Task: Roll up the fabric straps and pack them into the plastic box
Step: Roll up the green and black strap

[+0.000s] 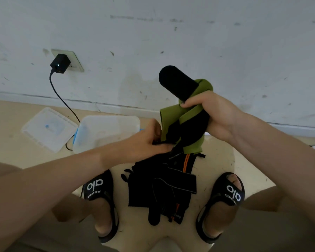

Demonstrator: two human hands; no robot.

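the right hand grips a green-and-black strap held up over the floor; the left hand pinches its lower end. it looks soft, light and floppy, best held at the end. the plastic box sits open nearby.

A black charger sits in a wall socket far up-left of the grip, its cable trailing down to the beige floor. Below the grip, two black sandals flank the tiles.
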